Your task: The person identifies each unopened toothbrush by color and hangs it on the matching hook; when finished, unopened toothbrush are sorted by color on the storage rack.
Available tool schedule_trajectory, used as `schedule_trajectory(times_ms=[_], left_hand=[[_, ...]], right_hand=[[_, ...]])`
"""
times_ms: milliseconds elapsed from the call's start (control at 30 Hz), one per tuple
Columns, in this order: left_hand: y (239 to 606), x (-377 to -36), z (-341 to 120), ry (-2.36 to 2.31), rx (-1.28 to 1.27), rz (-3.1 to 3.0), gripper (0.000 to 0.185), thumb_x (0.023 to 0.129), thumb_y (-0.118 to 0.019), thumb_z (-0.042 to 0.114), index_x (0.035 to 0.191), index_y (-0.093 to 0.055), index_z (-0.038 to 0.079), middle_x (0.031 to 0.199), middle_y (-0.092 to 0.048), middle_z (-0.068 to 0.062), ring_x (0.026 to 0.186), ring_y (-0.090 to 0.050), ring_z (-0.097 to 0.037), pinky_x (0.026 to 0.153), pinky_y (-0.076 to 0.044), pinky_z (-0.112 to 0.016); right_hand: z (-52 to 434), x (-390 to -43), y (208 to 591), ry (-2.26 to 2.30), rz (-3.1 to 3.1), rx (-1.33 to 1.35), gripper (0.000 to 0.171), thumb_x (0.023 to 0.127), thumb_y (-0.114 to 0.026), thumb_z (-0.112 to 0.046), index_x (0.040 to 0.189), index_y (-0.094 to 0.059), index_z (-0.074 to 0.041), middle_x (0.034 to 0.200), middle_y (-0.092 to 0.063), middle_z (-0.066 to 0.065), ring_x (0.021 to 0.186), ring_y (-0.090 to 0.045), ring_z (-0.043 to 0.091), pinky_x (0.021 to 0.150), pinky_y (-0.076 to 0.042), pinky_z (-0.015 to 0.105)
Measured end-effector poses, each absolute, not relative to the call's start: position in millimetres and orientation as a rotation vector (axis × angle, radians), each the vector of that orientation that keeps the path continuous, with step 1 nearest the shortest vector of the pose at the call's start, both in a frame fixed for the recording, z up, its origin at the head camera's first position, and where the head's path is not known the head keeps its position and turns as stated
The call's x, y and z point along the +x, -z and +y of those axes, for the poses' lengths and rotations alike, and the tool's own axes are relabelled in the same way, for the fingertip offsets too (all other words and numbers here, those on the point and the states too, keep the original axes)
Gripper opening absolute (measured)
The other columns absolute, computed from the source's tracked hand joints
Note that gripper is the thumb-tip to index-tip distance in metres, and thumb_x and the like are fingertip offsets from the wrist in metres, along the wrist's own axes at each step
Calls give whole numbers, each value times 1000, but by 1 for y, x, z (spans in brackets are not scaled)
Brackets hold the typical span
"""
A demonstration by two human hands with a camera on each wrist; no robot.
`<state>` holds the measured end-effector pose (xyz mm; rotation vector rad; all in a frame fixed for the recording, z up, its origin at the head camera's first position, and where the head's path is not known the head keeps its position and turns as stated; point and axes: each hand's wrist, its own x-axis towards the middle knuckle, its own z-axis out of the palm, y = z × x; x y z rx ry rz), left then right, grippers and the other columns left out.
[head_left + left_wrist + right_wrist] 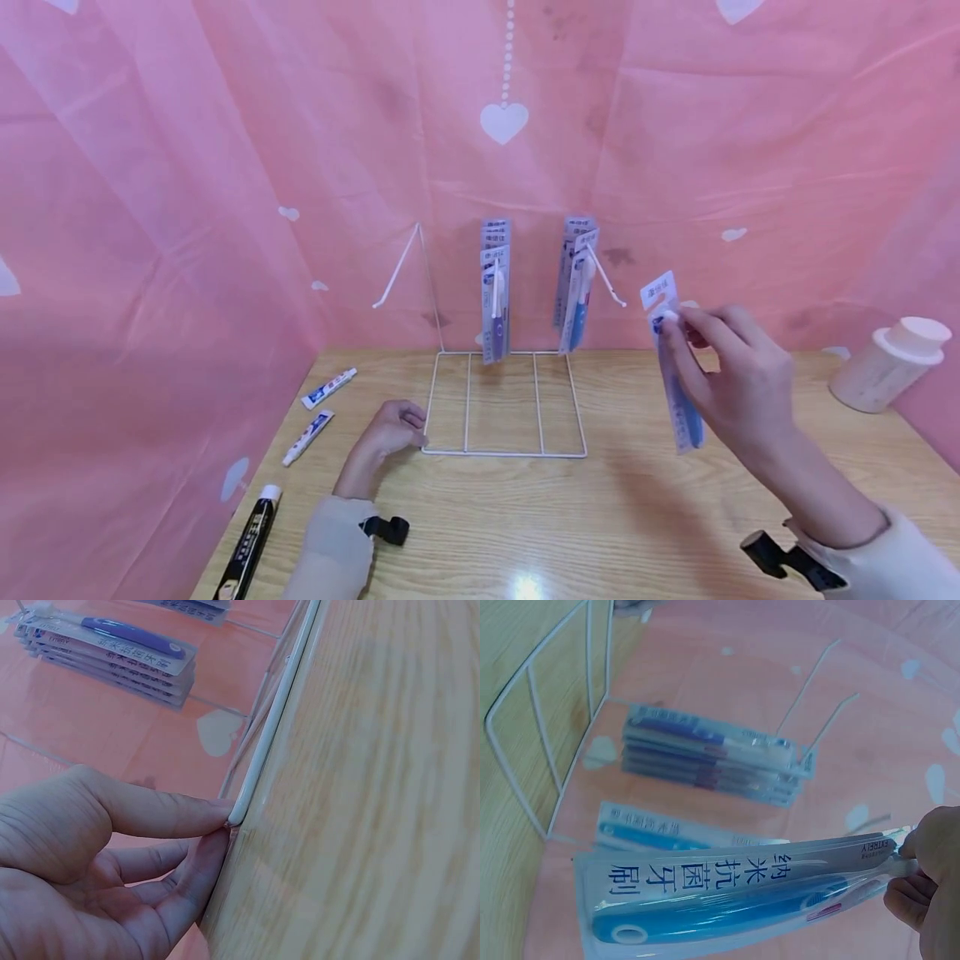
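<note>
A white wire display rack [504,454] stands on the wooden table against the pink curtain. At its front left base corner, my left hand [390,427] pinches the wire between thumb and fingers, clearest in the left wrist view. My right hand [750,379] holds a packaged blue toothbrush [681,408] by its upper part, in the air right of the rack. Its card tops out above the fingertips and the blue handle hangs down. Packaged toothbrushes with a purple one in front [491,312] hang on the middle hook; others with a blue one in front [576,312] hang on the right hook.
The rack's left hook [396,267] juts forward. Left of the rack lie two small toothpaste tubes [328,388] and a black tube with a white cap [251,542]. A pale capped bottle [888,367] stands at the far right by the curtain.
</note>
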<state>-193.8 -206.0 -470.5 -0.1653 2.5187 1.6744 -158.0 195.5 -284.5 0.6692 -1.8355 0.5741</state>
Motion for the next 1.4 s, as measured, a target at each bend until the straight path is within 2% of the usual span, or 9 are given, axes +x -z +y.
schedule_trajectory(times_ms=[133,233,433,600,767,900,1133,1267,1400], left_hand=[[472,-194,-206,-1689,-163,2510,37,65,-77,-15,99,-64,-6,89,-59,-13,79,-57,-23,70,-49,-29],[473,-194,-206,-1689,-159,2512,37,65,-77,-15,99,-64,-6,90,-59,-13,80,-57,-23,71,-49,-30],[474,-195,-205,-1695,-171,2503,38,65,-77,-15,100,-64,-6,91,-60,-13,81,-57,-23,71,-50,-30],[473,-196,-205,-1688,-170,2501,38,66,-77,-14,100,-65,-6,90,-60,-13,81,-57,-24,71,-50,-29],[473,-196,-205,-1700,-176,2490,37,65,-77,-15,99,-65,-6,90,-60,-13,80,-57,-23,70,-49,-29],[473,-196,-205,-1690,-177,2499,36,65,-77,-15,98,-64,-6,89,-59,-13,80,-56,-23,69,-49,-29],[472,-196,-205,-1654,-164,2512,35,66,-76,-13,97,-65,-5,89,-59,-11,80,-56,-23,70,-48,-29],[471,-197,-206,-1656,-166,2508,35,66,-76,-13,97,-65,-4,89,-59,-11,80,-56,-23,70,-48,-29],[472,-196,-207,-1682,-168,2499,36,64,-75,-15,97,-64,-5,88,-59,-12,79,-56,-22,69,-48,-29]], right_hand=[[185,-156,284,-614,-1813,710,45,99,-57,-37,95,-72,6,81,-62,17,67,-60,24,77,-37,7],[180,-157,285,-631,-1794,735,44,98,-58,-35,94,-72,6,84,-64,18,68,-60,25,82,-36,6],[174,-163,288,-599,-1820,781,40,98,-59,-32,94,-72,6,85,-65,16,68,-61,22,78,-40,9],[173,-168,293,-599,-1857,783,36,96,-58,-28,97,-73,5,81,-63,14,68,-60,21,68,-43,17],[168,-177,301,-636,-1865,746,22,86,-69,-15,96,-73,4,80,-62,12,67,-60,22,59,-45,23],[163,-186,304,-700,-1883,685,14,80,-75,-6,92,-72,1,78,-63,11,66,-62,23,59,-44,24],[153,-206,306,-744,-1936,587,10,83,-74,-6,86,-69,2,74,-66,13,62,-65,26,56,-47,35],[147,-222,304,-759,-1953,546,12,85,-72,-10,81,-68,1,72,-67,14,61,-65,24,57,-44,31],[141,-241,304,-796,-1960,522,13,84,-70,-11,76,-66,-1,68,-65,11,60,-59,20,57,-37,23]])
